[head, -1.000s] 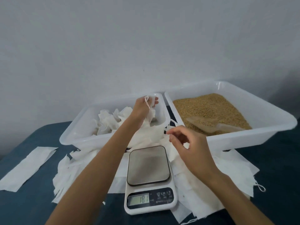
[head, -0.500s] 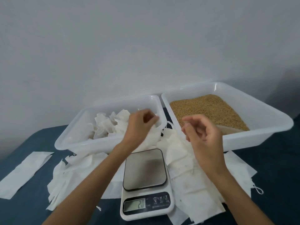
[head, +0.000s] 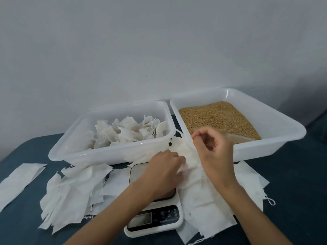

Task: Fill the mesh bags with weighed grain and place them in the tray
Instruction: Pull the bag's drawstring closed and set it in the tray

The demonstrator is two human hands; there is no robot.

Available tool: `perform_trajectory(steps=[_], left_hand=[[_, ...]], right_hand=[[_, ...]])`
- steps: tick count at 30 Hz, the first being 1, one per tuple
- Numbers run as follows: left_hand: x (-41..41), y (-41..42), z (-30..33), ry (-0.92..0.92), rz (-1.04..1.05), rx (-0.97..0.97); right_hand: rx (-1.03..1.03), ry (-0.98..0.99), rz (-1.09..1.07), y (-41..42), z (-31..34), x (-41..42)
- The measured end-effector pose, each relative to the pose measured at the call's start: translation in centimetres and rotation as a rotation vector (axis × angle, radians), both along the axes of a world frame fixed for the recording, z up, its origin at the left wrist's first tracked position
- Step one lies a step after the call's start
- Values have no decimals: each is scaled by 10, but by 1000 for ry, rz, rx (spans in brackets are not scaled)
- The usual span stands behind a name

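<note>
Left hand (head: 164,167) grasps an empty white mesh bag (head: 187,156) above the white digital scale (head: 154,220); right hand (head: 210,149) pinches its top, fingers curled; white plastic tray (head: 109,154) of filled bags far left; golden grain (head: 215,117) far right.

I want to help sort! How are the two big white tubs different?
The left tub holds filled white bags, tied and bunched up; the right tub holds loose brown grain. The right tub looks bigger and has a clear scoop lying in it; the left tub has none. Both are white plastic, sitting side by side on the dark blue table.
</note>
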State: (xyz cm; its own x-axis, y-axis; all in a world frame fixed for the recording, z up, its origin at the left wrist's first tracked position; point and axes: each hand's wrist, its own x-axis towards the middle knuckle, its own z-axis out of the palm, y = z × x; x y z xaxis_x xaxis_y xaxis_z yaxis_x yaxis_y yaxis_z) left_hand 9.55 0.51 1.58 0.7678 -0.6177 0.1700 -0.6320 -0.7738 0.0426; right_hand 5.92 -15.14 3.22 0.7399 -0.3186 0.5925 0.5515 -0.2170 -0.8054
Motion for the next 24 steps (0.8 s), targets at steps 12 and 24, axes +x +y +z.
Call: perform_trajectory(steps=[12,24], left_hand=[[-3,27,4,409,132,-1213],[-10,49,0,741,-5,-1471]], right_hand=[[5,87,144,14,-9,-4],[-91,290,399,34,-27,-4]])
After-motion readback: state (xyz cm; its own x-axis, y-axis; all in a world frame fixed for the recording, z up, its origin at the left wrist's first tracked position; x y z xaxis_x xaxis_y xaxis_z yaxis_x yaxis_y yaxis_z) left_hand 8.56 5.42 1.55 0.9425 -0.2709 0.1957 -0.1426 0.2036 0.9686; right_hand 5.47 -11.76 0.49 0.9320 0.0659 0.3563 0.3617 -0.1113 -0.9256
